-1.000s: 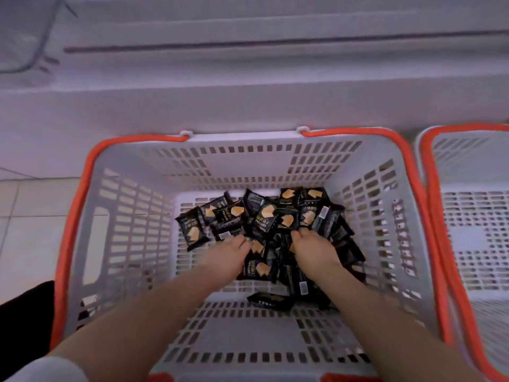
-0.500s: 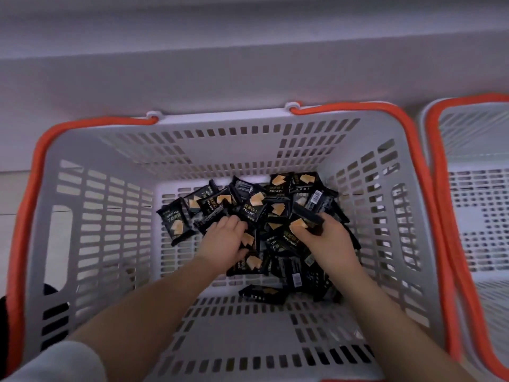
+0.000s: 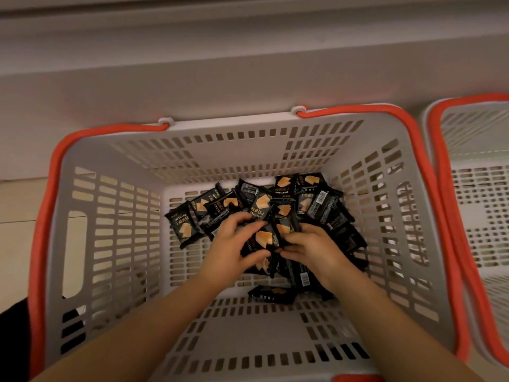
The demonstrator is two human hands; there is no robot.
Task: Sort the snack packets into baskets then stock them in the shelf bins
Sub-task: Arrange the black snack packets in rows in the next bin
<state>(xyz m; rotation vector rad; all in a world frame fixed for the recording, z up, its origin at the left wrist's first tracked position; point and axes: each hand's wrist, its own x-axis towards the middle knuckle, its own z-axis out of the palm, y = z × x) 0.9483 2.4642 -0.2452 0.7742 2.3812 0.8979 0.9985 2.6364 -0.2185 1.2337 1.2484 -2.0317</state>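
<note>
- Two bare hands are down inside the grey slotted plastic basket with orange handles [image 3: 82, 188], both reaching from the near side; I see them meet over the heap.
- A heap of black snack packets with orange cracker prints [image 3: 261, 205] lies on the basket floor, crowded toward the far wall and the right, packets overlapping at all angles.
- Left hand [image 3: 234, 246]: fingers curled over, thumb below, closed around a small bunch of the black packets at the middle of the heap.
- Right hand [image 3: 311, 249]: fingers bent and pinching the same bunch from the right side; fingertips of the two hands nearly touch.
- How many packets sit in the shared grip I cannot tell; they overlap and are blurred.
- One black packet marked DRYCAKE [image 3: 183, 226] lies flat at the left edge of the heap, apart from the hands.
- A single dark packet [image 3: 271, 294] lies alone on the floor slots just near of the heap, between the two forearms.
- A second grey slotted basket with orange handle [image 3: 473, 188] stands just right of the first, rims close; only part is in view.
- Pale floor tiles [image 3: 19, 216] show at left; a pale ledge [image 3: 248, 64] runs along the far side.
</note>
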